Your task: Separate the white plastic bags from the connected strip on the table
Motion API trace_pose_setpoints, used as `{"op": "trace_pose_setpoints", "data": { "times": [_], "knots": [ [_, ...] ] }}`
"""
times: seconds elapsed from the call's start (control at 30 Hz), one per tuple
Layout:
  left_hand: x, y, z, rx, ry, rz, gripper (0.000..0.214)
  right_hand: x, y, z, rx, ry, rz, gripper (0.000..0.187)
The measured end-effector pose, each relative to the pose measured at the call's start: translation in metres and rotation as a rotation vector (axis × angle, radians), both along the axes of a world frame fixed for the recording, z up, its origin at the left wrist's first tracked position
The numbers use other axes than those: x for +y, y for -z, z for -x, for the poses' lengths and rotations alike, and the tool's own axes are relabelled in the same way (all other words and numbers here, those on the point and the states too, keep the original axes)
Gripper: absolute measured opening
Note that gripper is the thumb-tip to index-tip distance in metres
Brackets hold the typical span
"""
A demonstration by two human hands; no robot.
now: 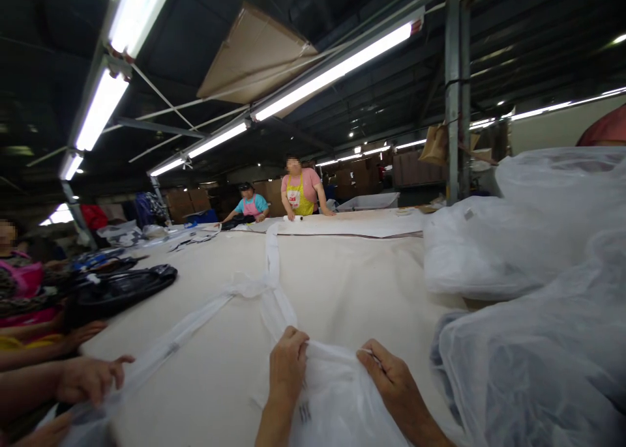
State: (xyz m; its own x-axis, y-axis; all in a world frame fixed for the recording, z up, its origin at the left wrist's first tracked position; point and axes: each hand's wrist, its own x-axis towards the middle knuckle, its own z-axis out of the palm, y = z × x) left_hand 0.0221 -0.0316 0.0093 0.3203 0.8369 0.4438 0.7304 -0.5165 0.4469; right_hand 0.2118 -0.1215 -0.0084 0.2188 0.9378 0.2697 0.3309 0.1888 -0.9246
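Head view: the white plastic bag [335, 391] is pinched along its upper edge by the fingers of left hand [288, 362] and right hand [385, 372] — judged light, limp, slippery, best gripped there.

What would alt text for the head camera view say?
A person's left hand and right hand pinch the edge of thin white plastic over a broad pale table. Bulky plastic-wrapped bundles sit on the right, another person's hand reaches in from the left, and two aproned people are across the table.
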Motion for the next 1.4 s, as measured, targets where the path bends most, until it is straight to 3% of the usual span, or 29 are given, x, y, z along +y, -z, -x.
{"op": "trace_pose_setpoints", "data": {
  "times": [0.23,0.37,0.5,0.57,0.77,0.87,1.03,1.23,1.4],
  "knots": [
    [0.003,-0.003,0.009,-0.018,0.001,-0.091,0.011,0.009,0.006,-0.019,0.174,0.104,0.026,0.05],
    [0.005,-0.003,0.008,0.013,0.11,-0.172,0.02,0.011,0.007,-0.022,0.233,0.095,0.011,0.05],
    [0.006,0.001,0.006,0.04,0.269,-0.142,0.026,0.011,0.007,-0.022,0.26,0.082,0.011,0.051],
    [0.006,0.003,0.005,0.062,0.286,-0.108,0.027,0.011,0.006,-0.023,0.305,0.079,0.015,0.052],
    [0.004,0.004,0.004,0.119,0.079,0.01,0.007,0.007,-0.003,-0.02,0.567,0.076,0.028,0.054],
    [0.005,0.004,0.009,0.02,0.086,0.065,0.014,0.006,-0.006,-0.019,0.691,0.088,0.041,0.053],
    [0.015,0.005,0.02,0.0,0.159,0.002,0.022,0.009,-0.002,-0.029,0.707,0.065,0.031,0.051],
    [0.02,0.004,0.034,0.159,-0.084,0.038,0.026,0.004,-0.009,-0.039,0.701,0.066,0.047,0.049],
    [0.018,-0.001,0.037,0.187,-0.149,0.033,0.011,0.002,-0.016,-0.043,0.639,0.18,0.01,0.055]
  ]
}}
